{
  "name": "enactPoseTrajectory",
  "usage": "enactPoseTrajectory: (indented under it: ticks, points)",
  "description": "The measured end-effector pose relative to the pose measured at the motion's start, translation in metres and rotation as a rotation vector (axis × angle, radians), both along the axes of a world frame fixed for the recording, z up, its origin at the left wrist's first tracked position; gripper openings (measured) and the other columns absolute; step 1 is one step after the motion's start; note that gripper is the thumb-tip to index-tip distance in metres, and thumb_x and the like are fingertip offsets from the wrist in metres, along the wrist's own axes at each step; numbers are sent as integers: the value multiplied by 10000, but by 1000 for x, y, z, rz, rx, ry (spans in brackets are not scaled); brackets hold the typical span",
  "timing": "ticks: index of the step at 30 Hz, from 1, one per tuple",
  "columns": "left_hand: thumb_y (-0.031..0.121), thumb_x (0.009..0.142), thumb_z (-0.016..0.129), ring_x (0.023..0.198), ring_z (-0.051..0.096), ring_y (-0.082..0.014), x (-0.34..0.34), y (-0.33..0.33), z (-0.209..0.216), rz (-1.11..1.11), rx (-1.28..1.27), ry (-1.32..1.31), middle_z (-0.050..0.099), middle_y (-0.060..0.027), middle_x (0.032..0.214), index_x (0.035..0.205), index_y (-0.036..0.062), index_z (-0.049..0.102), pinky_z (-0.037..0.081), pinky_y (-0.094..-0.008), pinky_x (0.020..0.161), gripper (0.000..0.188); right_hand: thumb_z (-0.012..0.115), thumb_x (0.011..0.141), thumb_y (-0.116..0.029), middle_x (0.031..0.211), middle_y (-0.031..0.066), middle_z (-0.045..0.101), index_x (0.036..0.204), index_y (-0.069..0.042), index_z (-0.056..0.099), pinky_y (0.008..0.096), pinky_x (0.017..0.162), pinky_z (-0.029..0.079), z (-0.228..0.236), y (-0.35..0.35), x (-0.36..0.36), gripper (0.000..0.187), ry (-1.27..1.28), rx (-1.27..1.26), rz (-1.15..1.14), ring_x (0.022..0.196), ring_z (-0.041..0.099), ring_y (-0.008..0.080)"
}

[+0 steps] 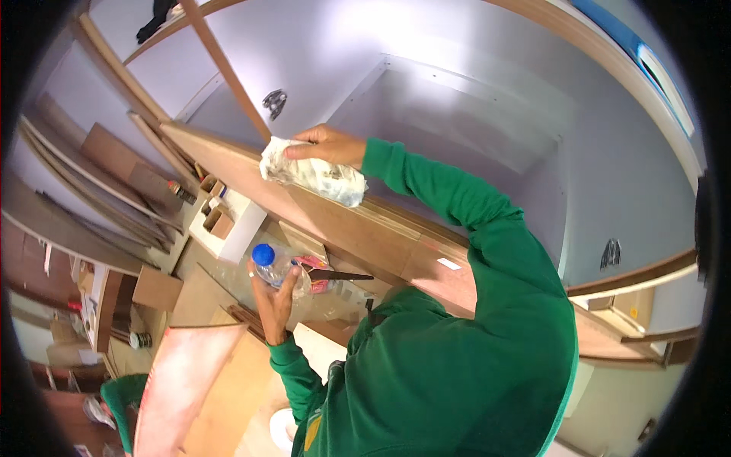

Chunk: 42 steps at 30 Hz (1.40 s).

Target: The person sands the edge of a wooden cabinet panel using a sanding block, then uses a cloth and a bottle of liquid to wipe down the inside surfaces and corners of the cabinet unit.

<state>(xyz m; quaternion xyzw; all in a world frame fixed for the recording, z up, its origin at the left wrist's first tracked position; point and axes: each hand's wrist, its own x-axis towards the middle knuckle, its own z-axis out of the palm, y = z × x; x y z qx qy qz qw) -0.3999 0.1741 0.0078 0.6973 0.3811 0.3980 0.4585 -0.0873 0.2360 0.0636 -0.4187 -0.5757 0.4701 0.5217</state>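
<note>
My right hand [331, 146] is closed on a stained white rag [324, 177], which lies against the top wooden edge [403, 221] of a large cabinet frame. The fingers press the rag from above and part of it hangs over the near side. Lower and to the left, my left hand [272, 303] grips a clear plastic bottle [279, 273] with a blue cap [263, 254]. The cap is on, and the bottle is tilted. How much liquid it holds I cannot make out. A metal hinge [275, 103] sits on the inner white panel beyond the rag.
Behind the edge opens a deep white-lined cabinet interior [472, 129], with a second hinge [611, 254] at right. Boards and curved strips [99, 183] lean at left. A white box with compartments [232, 228], a small can [140, 340] and wood sheets [228, 388] stand or lie below.
</note>
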Motion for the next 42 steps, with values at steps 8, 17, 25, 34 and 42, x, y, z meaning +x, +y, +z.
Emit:
enactPoseTrajectory:
  ticks: [8, 17, 25, 34, 42]
  points:
    - [183, 869, 752, 1051, 575, -191, 4, 13, 39, 100, 34, 2, 599, -91, 1161, 1333, 20, 440, 458, -333, 937, 583, 602, 993, -259, 1182, 85, 670, 1316, 23, 558, 287, 875, 544, -7, 20, -54, 431, 407, -172, 212, 1005, 663, 128]
    - [270, 840, 782, 962, 635, -282, 1, 33, 32, 163, 257, 283, 643, -175, 1068, 1289, 24, 470, 497, -380, 857, 600, 582, 1004, -264, 1153, 61, 671, 1289, -7, 587, 292, 895, 529, -40, 13, -63, 383, 431, -367, 373, 1025, 649, 128]
    - [302, 787, 795, 985, 637, -431, 4, 28, 47, 305, 285, 716, 653, -243, 1058, 1261, 50, 470, 506, -463, 815, 627, 579, 1006, -273, 1101, 37, 679, 1243, -26, 604, 285, 861, 531, -41, 12, -61, 344, 431, -422, 438, 976, 659, 125]
    - [317, 768, 790, 998, 642, -419, 19, 25, 61, 362, 267, 864, 640, -201, 1142, 1263, 73, 466, 521, -494, 827, 640, 652, 952, -200, 1068, 61, 685, 1223, 5, 601, 276, 815, 551, -41, 5, -64, 343, 341, -407, 486, 926, 672, 127]
    - [253, 753, 798, 1063, 615, -384, 19, 34, 77, 361, 419, 1028, 620, -169, 1164, 1277, 89, 473, 490, -471, 883, 638, 644, 954, -184, 1063, 61, 691, 1206, 2, 612, 288, 843, 545, -39, 6, -61, 315, 353, -442, 483, 936, 671, 125]
